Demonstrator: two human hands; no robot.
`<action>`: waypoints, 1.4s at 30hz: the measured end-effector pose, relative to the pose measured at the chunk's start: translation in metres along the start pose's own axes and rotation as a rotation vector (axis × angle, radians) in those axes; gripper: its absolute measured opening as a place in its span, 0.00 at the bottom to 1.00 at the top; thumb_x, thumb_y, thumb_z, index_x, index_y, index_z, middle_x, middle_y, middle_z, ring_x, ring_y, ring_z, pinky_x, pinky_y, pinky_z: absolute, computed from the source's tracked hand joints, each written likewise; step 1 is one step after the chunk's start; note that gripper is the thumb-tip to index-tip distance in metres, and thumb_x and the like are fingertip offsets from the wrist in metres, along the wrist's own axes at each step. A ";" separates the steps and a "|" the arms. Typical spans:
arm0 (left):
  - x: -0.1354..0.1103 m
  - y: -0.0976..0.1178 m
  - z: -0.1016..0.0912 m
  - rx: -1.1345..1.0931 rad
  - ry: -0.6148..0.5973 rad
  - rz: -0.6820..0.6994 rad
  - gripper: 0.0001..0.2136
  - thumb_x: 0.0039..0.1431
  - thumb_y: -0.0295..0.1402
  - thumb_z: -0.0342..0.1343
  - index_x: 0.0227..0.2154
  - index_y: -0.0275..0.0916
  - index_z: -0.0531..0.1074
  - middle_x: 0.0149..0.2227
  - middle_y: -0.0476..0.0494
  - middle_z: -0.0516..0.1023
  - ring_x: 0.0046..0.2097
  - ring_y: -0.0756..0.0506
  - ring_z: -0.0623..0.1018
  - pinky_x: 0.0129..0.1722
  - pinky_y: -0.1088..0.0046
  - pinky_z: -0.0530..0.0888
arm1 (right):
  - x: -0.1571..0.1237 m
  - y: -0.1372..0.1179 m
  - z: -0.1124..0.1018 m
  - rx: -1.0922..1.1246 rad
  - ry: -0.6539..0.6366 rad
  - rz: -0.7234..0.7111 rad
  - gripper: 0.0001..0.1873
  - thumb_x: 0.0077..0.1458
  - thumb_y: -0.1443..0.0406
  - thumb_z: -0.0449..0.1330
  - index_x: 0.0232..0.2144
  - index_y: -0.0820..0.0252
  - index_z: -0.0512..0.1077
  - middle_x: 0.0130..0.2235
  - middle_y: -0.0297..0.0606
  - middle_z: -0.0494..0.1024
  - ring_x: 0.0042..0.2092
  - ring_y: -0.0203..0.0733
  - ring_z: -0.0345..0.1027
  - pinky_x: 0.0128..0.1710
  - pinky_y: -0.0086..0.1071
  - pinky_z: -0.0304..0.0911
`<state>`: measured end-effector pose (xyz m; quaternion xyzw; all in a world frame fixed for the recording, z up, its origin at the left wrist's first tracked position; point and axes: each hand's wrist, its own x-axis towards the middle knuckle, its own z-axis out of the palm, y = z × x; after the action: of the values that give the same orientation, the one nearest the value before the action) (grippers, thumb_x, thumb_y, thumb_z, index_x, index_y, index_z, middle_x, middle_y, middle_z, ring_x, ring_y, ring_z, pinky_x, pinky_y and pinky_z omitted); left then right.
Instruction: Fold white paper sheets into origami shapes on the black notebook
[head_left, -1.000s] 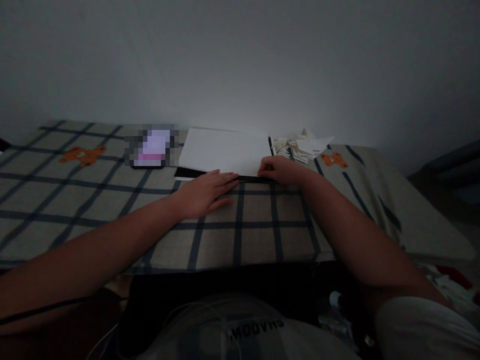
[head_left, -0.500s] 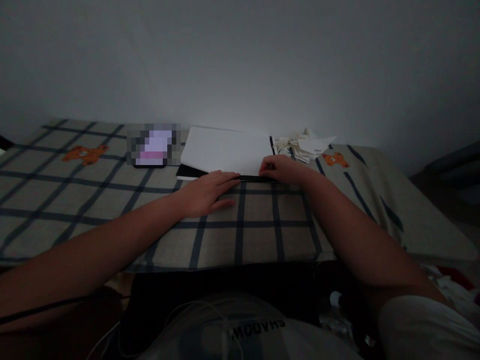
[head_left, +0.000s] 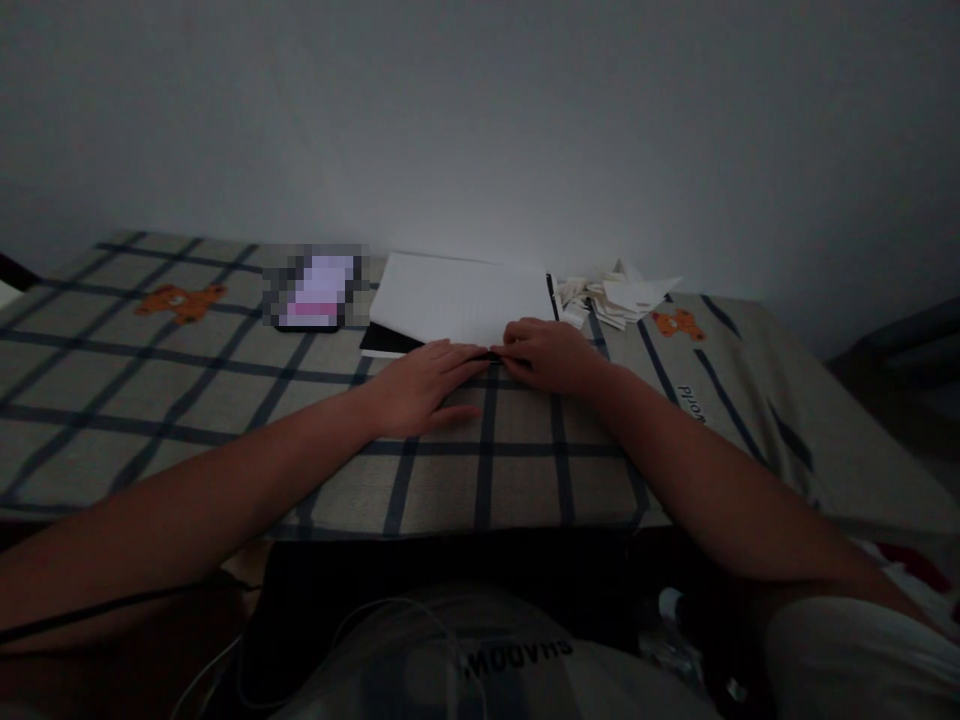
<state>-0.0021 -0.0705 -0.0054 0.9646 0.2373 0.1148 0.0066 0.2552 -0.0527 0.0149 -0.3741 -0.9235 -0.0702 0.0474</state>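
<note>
A white sheet of paper point(head_left: 465, 295) lies on a flat notebook-like thing whose black surface point(head_left: 386, 340) shows along the near left side. My left hand point(head_left: 424, 385) rests palm down at the near edge, fingers stretched out over it and thumb apart on the cloth. Close to those fingertips, my right hand point(head_left: 551, 355) is curled, with thumb and forefinger pinched together at the paper's near edge. What lies between these fingertips is hidden. A pile of torn white paper pieces point(head_left: 619, 295) sits just beyond the right hand.
A phone point(head_left: 319, 290) with a lit, blurred screen lies left of the paper. The table has a checked cloth point(head_left: 442, 490) with orange bear figures. A pale wall point(head_left: 480, 120) rises behind it. Below the front edge, a clear bottle point(head_left: 675, 625) and thin cables show.
My right hand has slid left along the paper's near edge, up to the left fingertips. My left hand keeps its place on the edge. The view has shifted slightly.
</note>
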 end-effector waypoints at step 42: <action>-0.014 0.000 -0.004 -0.030 0.028 -0.090 0.30 0.70 0.48 0.50 0.66 0.30 0.63 0.65 0.27 0.67 0.65 0.34 0.69 0.65 0.54 0.66 | 0.002 -0.012 0.002 -0.030 0.099 -0.038 0.23 0.69 0.60 0.49 0.58 0.59 0.74 0.47 0.47 0.79 0.45 0.48 0.66 0.38 0.38 0.54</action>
<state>-0.0147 -0.0770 -0.0043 0.9511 0.2785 0.1312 0.0231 0.2454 -0.0596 0.0125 -0.3531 -0.9259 -0.1033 0.0860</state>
